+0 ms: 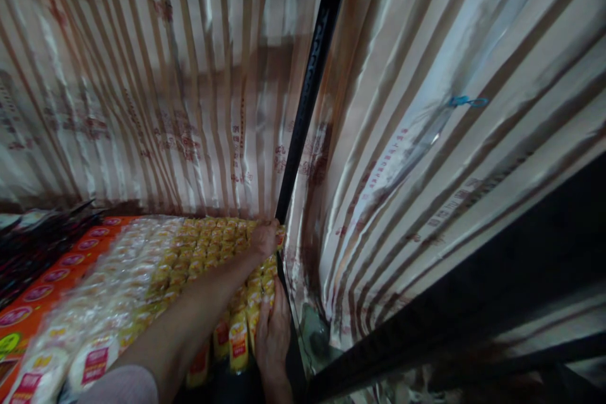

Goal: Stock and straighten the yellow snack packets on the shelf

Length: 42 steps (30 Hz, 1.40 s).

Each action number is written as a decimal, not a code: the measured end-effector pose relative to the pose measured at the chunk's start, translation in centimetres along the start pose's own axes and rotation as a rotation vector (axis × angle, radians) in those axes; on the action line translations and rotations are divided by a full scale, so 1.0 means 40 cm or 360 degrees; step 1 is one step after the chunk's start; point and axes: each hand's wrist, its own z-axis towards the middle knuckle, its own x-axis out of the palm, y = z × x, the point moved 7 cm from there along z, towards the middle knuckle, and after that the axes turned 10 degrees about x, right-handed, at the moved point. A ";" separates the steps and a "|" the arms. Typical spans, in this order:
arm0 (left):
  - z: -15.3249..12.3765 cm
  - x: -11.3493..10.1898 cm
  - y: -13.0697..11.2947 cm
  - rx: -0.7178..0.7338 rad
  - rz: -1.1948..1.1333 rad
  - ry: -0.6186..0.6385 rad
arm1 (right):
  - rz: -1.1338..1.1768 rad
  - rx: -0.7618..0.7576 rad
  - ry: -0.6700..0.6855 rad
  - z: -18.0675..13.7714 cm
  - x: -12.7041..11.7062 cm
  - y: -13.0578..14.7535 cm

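Up close, the fingers of the left hand [264, 238] are seen curled down over the far end of a row of yellow packets [208, 246], right beside the black post [303, 113]; whether a packet is actually pinched cannot be told, since the fingertips are hidden. The right hand [273, 333] lies nearer the camera, its fingers held together and laid flat against the nearest packets in the same row, close to the post's foot. The left forearm stretches diagonally over the rows, a pale sleeve [124, 387] showing at the bottom edge.

The yellow packets stand tightly packed on the shelf, with rows of clear packets with red labels [95, 360] to their left, then an orange carton [28, 309] with red ovals, then dark packets [33, 246] at the far left.

A slip is judged possible: the packets look glossy and crowded, so pressure from either hand might tip neighbours over or push end ones off by the post. The striped satin curtain [426, 139] hangs close and could be snagged.

Red characters are printed on the curtain and the labels, but none can be read.
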 end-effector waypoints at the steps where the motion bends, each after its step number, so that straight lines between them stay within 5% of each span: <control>1: 0.002 0.001 -0.001 0.0008 0.0020 0.0011 | 0.0003 0.0004 0.0002 0.000 0.001 -0.002; 34: 0.040 0.073 0.018 0.0084 0.0256 0.0392 | 0.0011 -0.0018 0.0028 0.000 0.003 -0.008; 42: 0.017 0.033 -0.011 0.0142 0.0103 0.0158 | 0.0055 0.0067 0.0033 0.003 -0.010 0.004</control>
